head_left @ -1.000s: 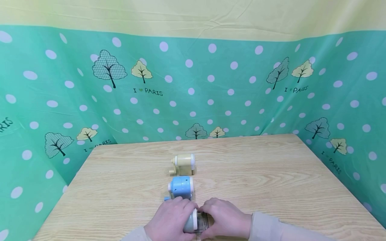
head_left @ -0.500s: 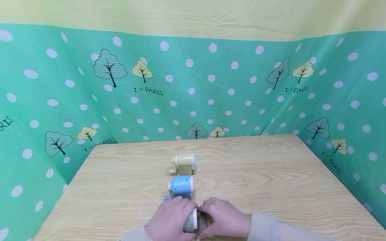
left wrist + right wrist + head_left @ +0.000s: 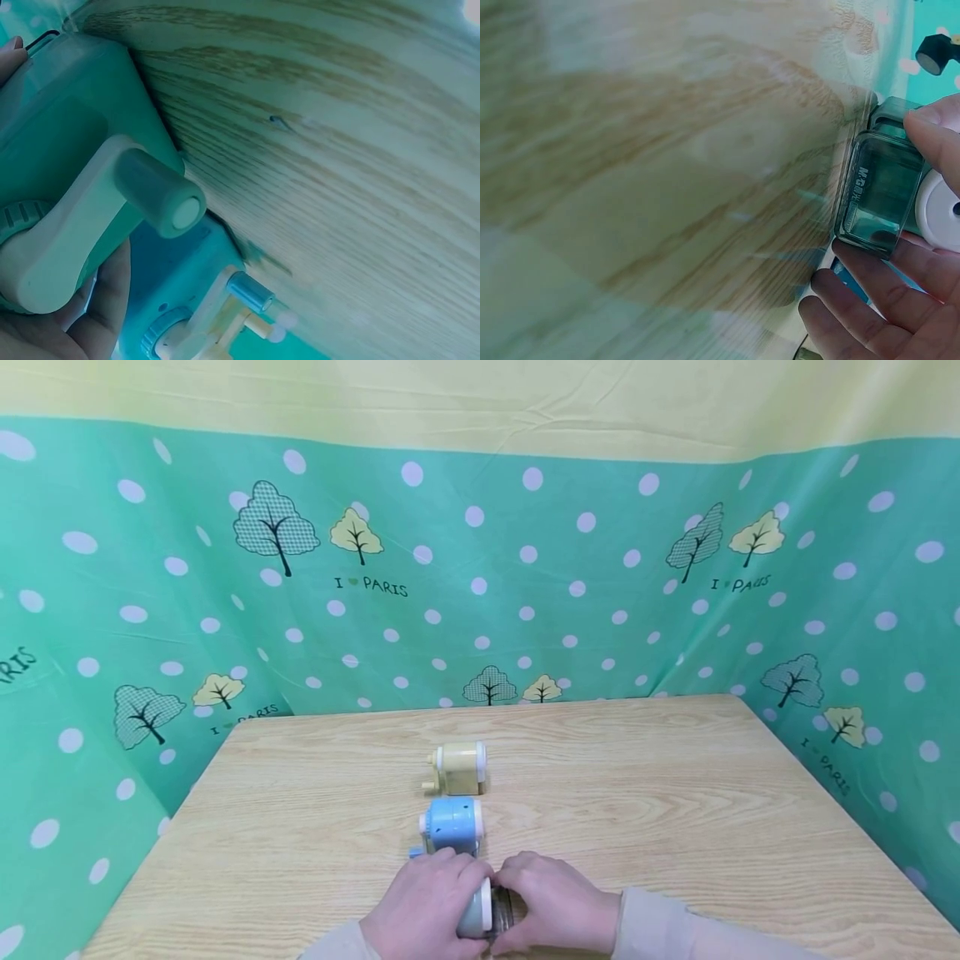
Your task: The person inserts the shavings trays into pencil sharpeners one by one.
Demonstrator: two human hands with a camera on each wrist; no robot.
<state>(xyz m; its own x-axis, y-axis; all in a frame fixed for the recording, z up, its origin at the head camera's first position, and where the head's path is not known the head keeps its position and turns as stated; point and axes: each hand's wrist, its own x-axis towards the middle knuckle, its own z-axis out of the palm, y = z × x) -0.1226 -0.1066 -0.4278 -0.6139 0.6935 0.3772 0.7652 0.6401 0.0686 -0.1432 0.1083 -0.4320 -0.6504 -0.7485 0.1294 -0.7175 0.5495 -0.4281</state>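
Note:
My left hand [image 3: 427,906] grips a grey-green crank pencil sharpener [image 3: 474,917] at the near edge of the table. In the left wrist view its pale crank [image 3: 67,225] points toward the camera, with fingers curled around the body beside it. My right hand [image 3: 558,902] pinches the clear shavings drawer [image 3: 885,187] between thumb and fingers. That drawer sticks partly out of the sharpener, below the round white face [image 3: 941,214]. Just beyond my left hand stands a blue pencil sharpener [image 3: 453,822], its lower part covered by my fingers.
A yellow pencil sharpener [image 3: 461,766] stands behind the blue one, in line with it. The wooden table [image 3: 675,793] is bordered at the back and sides by a green dotted curtain [image 3: 480,585]. A dark cylindrical piece [image 3: 934,56] shows in the right wrist view's upper corner.
My right hand has shifted slightly left with the drawer, and less of the drawer shows outside the sharpener. My left hand keeps its hold; the other sharpeners have not moved.

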